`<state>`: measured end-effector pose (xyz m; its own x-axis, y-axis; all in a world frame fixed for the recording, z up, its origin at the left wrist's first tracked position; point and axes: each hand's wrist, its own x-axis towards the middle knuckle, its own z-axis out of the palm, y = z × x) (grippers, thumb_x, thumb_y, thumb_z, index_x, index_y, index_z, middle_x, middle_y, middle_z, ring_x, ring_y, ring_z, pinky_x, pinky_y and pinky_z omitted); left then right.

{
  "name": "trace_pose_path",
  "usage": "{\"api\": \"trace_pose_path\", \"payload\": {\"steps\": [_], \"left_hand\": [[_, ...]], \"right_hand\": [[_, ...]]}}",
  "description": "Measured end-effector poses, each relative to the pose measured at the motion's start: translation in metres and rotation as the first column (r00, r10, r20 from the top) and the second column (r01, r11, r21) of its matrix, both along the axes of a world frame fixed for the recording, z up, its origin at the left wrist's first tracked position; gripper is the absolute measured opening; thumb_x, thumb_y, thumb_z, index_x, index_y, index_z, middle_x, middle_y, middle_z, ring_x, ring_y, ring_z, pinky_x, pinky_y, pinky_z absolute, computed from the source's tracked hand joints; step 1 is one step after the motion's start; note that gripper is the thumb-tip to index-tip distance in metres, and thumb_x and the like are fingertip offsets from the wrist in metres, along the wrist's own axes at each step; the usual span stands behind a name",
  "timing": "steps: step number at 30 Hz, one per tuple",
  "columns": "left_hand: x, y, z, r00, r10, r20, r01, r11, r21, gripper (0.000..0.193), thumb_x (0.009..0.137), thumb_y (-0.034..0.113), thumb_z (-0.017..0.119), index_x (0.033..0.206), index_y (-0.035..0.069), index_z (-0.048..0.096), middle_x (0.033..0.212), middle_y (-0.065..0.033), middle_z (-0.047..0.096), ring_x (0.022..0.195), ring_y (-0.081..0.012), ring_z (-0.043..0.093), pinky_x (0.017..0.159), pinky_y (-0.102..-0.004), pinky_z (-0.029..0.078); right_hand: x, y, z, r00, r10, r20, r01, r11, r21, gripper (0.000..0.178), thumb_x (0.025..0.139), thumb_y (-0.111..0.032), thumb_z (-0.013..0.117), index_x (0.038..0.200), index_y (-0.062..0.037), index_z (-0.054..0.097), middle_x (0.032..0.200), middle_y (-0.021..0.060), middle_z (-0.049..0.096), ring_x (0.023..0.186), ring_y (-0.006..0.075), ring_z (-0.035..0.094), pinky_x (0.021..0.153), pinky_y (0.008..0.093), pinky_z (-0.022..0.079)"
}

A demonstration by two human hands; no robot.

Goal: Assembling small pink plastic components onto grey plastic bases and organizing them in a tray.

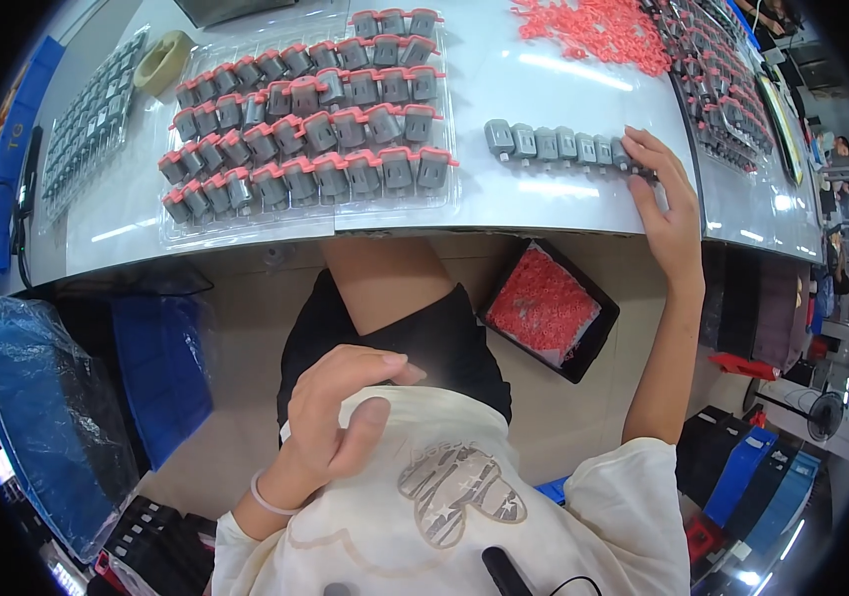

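A row of small grey block-shaped parts (566, 147) with pale pegs on their near sides stands on the white table (375, 226). My right hand (665, 194) is at the row's right end, thumb and fingers around the last grey part (621, 154). Some dark bits show beside the thumb; I cannot make them out. My left hand (337, 409) hovers over my lap, loosely curled, thumb apart from the fingers, with nothing in it. Left of the row, a clear plastic tray (452, 204) carries several rows of similar grey parts with red caps (330, 164).
Loose red pieces (598, 30) are heaped at the far right of the table. More grey parts fill a tray (92, 119) at far left, near a tape roll (161, 62). Below the table edge sits a black bin (573, 370) of red pieces. Blue crates (161, 368) stand left.
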<state>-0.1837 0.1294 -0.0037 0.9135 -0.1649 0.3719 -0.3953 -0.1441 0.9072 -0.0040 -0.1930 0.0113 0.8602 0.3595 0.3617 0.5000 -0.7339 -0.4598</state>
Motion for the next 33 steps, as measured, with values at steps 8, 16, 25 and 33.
{"api": "trace_pose_path", "payload": {"steps": [8,16,25,33], "left_hand": [[0.005,-0.009,0.001,0.997,-0.052,-0.066,0.055,0.997,0.054,0.024,0.088,0.002,0.049,0.112,-0.003,0.052,0.089,-0.0173,0.064,0.080,-0.0244,0.064,0.074,-0.0323,0.051],[0.006,-0.018,0.002,0.998,-0.021,-0.055,0.029,0.987,0.157,0.026,0.076,-0.007,0.054,0.101,0.001,0.060,0.087,-0.0121,0.067,0.078,-0.0242,0.065,0.072,-0.0323,0.051],[0.006,-0.024,0.000,0.999,-0.033,0.029,0.025,0.969,0.245,0.028,0.069,-0.011,0.059,0.092,0.002,0.064,0.083,-0.0088,0.067,0.071,-0.0237,0.062,0.063,-0.0315,0.048],[0.002,-0.022,-0.003,0.995,-0.089,0.037,0.073,0.947,0.313,0.030,0.066,-0.006,0.064,0.094,0.003,0.064,0.085,-0.0075,0.064,0.074,-0.0234,0.062,0.067,-0.0314,0.048]], "right_hand": [[-0.001,-0.004,-0.009,0.999,0.047,0.027,-0.047,0.999,-0.002,0.020,0.086,0.000,0.052,0.105,0.0015,0.056,0.126,0.0149,0.056,0.122,0.0307,0.048,0.103,0.0376,0.036],[-0.006,0.013,-0.008,0.976,0.055,0.212,-0.003,0.971,-0.238,0.035,0.086,-0.013,0.058,0.121,-0.0089,0.056,0.127,0.0070,0.057,0.122,0.0268,0.049,0.107,0.0433,0.030],[-0.008,0.014,-0.004,0.978,0.072,0.196,-0.013,0.958,-0.287,0.031,0.089,-0.016,0.056,0.117,-0.0053,0.057,0.127,0.0083,0.057,0.123,0.0280,0.049,0.107,0.0432,0.030],[-0.009,0.013,0.003,0.984,0.080,0.156,-0.021,0.938,-0.346,0.034,0.088,-0.019,0.057,0.120,-0.0060,0.055,0.128,0.0082,0.056,0.124,0.0284,0.047,0.107,0.0429,0.030]]}}
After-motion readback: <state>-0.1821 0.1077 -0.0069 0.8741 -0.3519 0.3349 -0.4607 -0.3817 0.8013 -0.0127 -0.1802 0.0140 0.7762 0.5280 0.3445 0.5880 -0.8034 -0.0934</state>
